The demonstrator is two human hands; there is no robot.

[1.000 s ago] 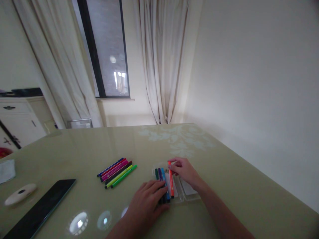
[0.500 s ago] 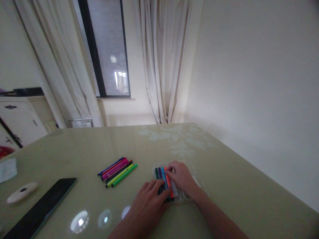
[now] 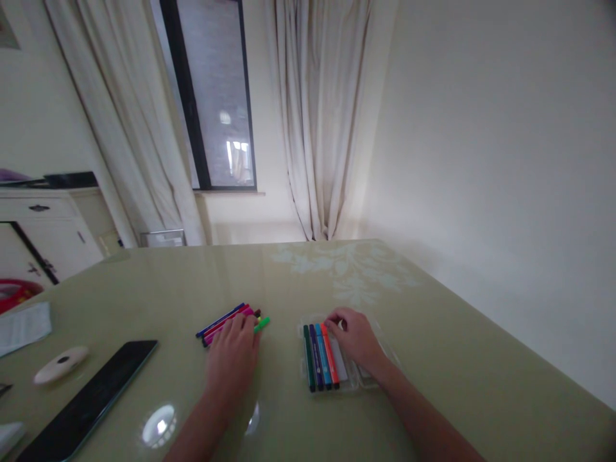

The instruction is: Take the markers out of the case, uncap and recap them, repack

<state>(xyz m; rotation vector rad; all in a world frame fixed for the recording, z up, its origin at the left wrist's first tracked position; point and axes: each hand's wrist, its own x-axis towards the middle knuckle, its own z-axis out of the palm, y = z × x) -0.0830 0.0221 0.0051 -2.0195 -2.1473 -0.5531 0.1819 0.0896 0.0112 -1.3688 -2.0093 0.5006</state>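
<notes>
My left hand (image 3: 234, 356) reaches over a pile of loose felt-tip markers, its fingers stretched over them. A bright green marker (image 3: 262, 324) pokes out past the fingertips, and a magenta marker (image 3: 224, 326) and a blue marker (image 3: 219, 321) lie on the far side. The clear plastic case (image 3: 353, 382) lies open, holding a dark green marker (image 3: 308, 359), a purple marker (image 3: 316, 359), a light blue marker (image 3: 323, 359) and an orange marker (image 3: 330, 359) side by side. My right hand (image 3: 353, 333) is closed, thumb and forefinger pinched at the orange marker's far end.
A black tablet-like slab (image 3: 91, 398) lies at the left of the glossy table (image 3: 240, 269). A white oval object (image 3: 61, 366) and a paper sheet (image 3: 24, 327) are beyond it. The wall (image 3: 505, 192) borders the table's right side.
My left hand has left the markers in the case and moved left onto the loose pile. My right hand stays at the orange marker's far end. The view has shifted slightly left.
</notes>
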